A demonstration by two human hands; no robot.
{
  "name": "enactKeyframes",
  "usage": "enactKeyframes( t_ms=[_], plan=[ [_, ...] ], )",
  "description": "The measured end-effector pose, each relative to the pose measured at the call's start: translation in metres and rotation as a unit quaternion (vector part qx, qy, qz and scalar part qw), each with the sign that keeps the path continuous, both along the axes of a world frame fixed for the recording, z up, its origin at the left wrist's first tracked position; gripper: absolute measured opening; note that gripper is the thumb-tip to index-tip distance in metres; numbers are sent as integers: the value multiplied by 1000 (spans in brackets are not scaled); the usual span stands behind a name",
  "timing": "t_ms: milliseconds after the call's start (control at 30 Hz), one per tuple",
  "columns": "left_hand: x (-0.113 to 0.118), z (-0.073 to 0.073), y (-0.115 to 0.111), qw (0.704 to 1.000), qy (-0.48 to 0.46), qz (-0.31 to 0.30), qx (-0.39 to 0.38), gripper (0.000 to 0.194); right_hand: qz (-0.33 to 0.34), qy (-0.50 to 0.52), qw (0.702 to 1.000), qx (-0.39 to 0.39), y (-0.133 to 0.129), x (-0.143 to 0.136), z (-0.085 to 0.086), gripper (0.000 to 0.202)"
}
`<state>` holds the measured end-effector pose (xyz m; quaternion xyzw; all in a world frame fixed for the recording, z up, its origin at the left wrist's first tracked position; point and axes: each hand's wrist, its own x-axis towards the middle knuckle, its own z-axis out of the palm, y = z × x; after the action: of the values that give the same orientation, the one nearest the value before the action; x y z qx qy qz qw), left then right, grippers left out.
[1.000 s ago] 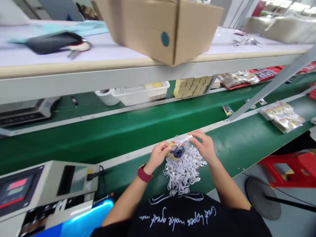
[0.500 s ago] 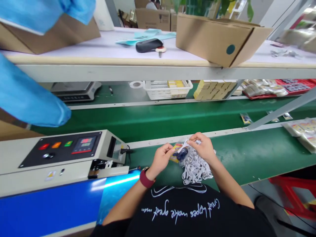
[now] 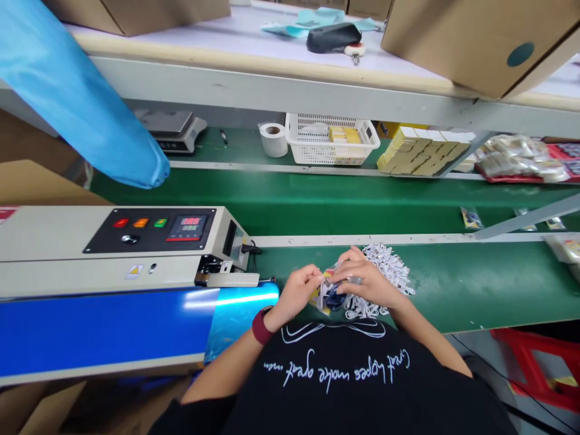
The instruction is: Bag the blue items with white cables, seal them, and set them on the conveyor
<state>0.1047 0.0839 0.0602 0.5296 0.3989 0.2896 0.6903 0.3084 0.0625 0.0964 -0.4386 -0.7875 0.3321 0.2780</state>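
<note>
Low in the middle, my left hand [image 3: 299, 289] pinches the left edge of a clear plastic bag [image 3: 327, 296]. Inside the bag are a yellow card, a dark blue round item [image 3: 335, 298] and part of a white cable. My right hand [image 3: 365, 279] is closed over the bag's right side, with its fingers across the top. Just beyond and under this hand lies a heap of white cables [image 3: 389, 266] on the green table [image 3: 444, 284]. Fingers hide part of the bag and its contents.
A sealing machine [image 3: 158, 241] with a blue belt [image 3: 113, 326] stands at left. Across the green conveyor [image 3: 317, 196] are a white basket [image 3: 333, 142], a tape roll [image 3: 273, 139] and stacked cards [image 3: 423, 151]. A metal post [image 3: 530, 211] slants at right; a shelf edge [image 3: 272, 78] crosses above.
The view has tilted down and shifted left. My right hand has moved from holding a white cable end at the bag's opening to lying over the bag. The left hand still pinches the bag.
</note>
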Motion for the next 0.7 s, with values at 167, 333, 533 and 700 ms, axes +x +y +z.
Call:
enactKeyframes(
  t_ms=[167,333,533,700],
  plan=[
    [-10,-1,3,999,-20,-47,17,35,-208,149,966,27,-13,-12,-31,36],
    [-8,-14,2,998,-49,27,18,25,-302,312,895,-105,-24,-21,-60,34],
    [-3,-17,-4,995,-46,69,57,24,-306,347,883,-79,-27,-36,-63,11],
    [10,-17,-8,959,-112,244,89,20,-311,418,852,-38,-24,-50,-64,11]
  ],
)
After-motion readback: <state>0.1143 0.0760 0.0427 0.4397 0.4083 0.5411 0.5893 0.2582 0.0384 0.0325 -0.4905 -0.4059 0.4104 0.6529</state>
